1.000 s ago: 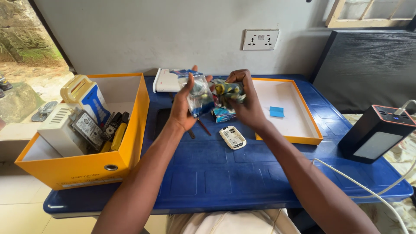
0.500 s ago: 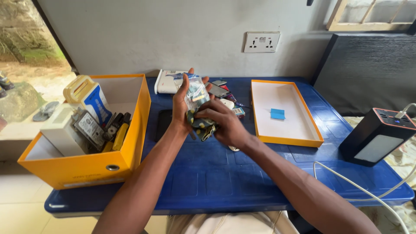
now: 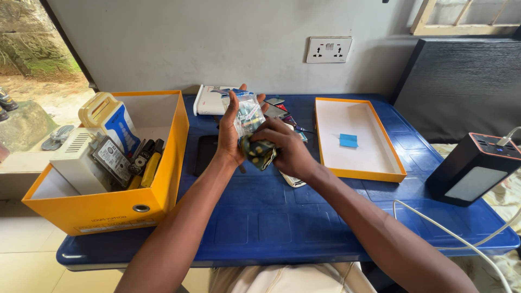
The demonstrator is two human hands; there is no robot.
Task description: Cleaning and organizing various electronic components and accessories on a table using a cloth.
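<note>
My left hand [image 3: 230, 133] holds up a clear plastic bag [image 3: 247, 111] with small electronic parts inside, over the middle of the blue table [image 3: 271, 217]. My right hand [image 3: 290, 149] grips a bundle of small green and yellow parts [image 3: 259, 152] at the bag's lower end, pressed against my left palm. Under my right hand lies a small white device [image 3: 296, 180], partly hidden.
An orange box [image 3: 108, 209] at the left holds a white unit, a hard drive and tools. An orange lid [image 3: 358, 173] with a blue square lies at the right. A black power station [image 3: 472, 168] with a white cable stands far right. Small gadgets and a white router lie behind my hands.
My right hand came down from head height with the bundle of parts and now holds it low against the bag's bottom. The left hand stayed nearly still.
</note>
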